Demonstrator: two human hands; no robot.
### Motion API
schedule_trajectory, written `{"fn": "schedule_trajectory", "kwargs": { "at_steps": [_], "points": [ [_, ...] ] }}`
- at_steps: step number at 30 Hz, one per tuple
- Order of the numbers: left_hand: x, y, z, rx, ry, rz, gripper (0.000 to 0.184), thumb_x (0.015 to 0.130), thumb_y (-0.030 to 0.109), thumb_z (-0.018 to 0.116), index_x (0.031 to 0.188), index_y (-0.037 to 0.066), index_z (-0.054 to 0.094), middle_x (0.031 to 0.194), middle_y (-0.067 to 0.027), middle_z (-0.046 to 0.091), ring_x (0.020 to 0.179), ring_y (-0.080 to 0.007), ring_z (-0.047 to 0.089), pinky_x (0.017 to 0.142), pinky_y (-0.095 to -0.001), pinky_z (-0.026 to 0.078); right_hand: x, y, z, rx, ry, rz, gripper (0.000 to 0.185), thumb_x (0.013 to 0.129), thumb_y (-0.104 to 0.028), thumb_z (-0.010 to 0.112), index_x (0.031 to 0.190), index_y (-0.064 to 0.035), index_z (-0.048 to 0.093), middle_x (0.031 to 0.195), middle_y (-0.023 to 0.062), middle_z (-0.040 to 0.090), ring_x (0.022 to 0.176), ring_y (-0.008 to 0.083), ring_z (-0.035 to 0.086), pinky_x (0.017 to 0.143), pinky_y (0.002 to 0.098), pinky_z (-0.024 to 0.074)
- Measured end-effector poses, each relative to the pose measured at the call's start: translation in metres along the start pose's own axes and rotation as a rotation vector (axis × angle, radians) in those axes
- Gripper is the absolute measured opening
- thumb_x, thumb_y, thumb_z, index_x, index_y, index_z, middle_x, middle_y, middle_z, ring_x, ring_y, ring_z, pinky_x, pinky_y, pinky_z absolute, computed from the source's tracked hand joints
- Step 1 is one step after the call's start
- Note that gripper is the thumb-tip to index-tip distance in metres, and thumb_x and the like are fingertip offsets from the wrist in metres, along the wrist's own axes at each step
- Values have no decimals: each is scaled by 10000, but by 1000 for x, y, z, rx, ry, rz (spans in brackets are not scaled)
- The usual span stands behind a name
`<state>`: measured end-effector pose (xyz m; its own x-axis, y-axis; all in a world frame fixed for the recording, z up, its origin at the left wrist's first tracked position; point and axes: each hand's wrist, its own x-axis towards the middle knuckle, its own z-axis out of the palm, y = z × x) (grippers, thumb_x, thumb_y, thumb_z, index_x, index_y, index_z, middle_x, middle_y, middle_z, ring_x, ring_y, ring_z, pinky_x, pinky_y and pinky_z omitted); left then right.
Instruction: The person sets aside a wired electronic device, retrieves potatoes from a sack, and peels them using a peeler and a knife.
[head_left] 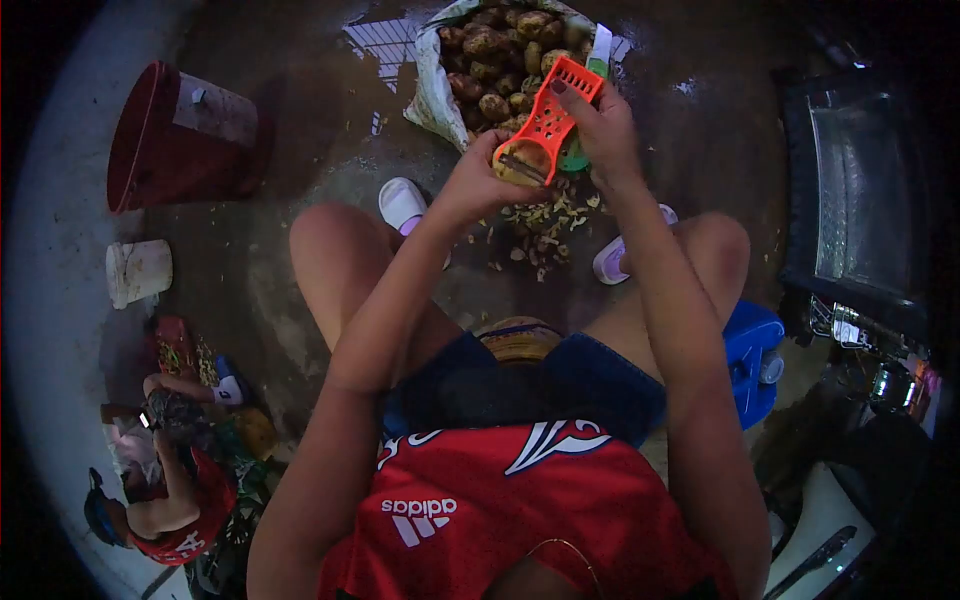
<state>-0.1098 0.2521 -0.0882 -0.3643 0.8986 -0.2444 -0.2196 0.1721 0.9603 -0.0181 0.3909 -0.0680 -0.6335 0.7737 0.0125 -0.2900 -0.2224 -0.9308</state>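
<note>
My right hand (606, 130) is closed around the handle of an orange vegetable peeler (552, 118), which has slots and holes through its flat body. Its blade end lies against a pale yellow potato (512, 172), partly peeled. Closed fingers of my left hand (478, 180) grip that potato from the side. Just beyond both hands, a white sack (437, 88) stands open, with many unpeeled potatoes (488, 45) in it. Peel scraps (545, 230) lie scattered on the wet floor below. Something green (575, 157) shows behind the peeler; its kind is hidden.
To the left are a large red bucket (190, 140) and a small white bucket (140, 272). Another person (190, 500) sits at lower left beside a heap of scraps. A blue jerrycan (750, 365) stands by my right knee, and a dark-framed clear panel (865, 190) is farther right.
</note>
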Motion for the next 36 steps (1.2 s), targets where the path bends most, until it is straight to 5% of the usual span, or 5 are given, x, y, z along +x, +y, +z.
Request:
{"fn": "schedule_trajectory", "kwargs": {
  "at_steps": [11,16,19,26,36],
  "points": [
    [0,14,1,82,-31,9,478,568,-18,725,1004,10,529,861,-40,601,750,-113,583,679,-257,496,9,1,-7,-203,38,-216,304,769,-252,663,887,8,558,762,59,618,683,109,587,612,251,468],
    [-10,22,3,74,-66,60,516,508,97,770,970,16,553,854,-18,600,751,-95,561,691,-239,460,41,11,-57,-566,345,-389,310,762,-244,663,895,21,575,777,69,614,691,137,581,618,301,455],
    [-14,10,-8,213,36,67,503,530,100,762,976,12,547,847,-19,597,758,-93,560,690,-237,461,52,8,-74,-444,529,-234,291,765,-220,654,913,20,579,791,67,610,707,131,572,636,302,452],
    [0,-2,-14,-8,40,26,491,612,17,723,1054,12,508,924,-46,594,824,-126,581,726,-258,485,9,17,-15,94,195,-44,278,788,-171,637,998,-13,545,908,45,590,813,100,553,707,259,440],
    [-1,12,-10,-69,-94,-31,452,651,-35,659,1069,12,497,930,-49,590,841,-147,589,757,-288,499,-4,7,8,-169,68,-197,300,747,-191,685,928,4,546,804,50,615,729,105,584,652,244,466]
  ]
}}
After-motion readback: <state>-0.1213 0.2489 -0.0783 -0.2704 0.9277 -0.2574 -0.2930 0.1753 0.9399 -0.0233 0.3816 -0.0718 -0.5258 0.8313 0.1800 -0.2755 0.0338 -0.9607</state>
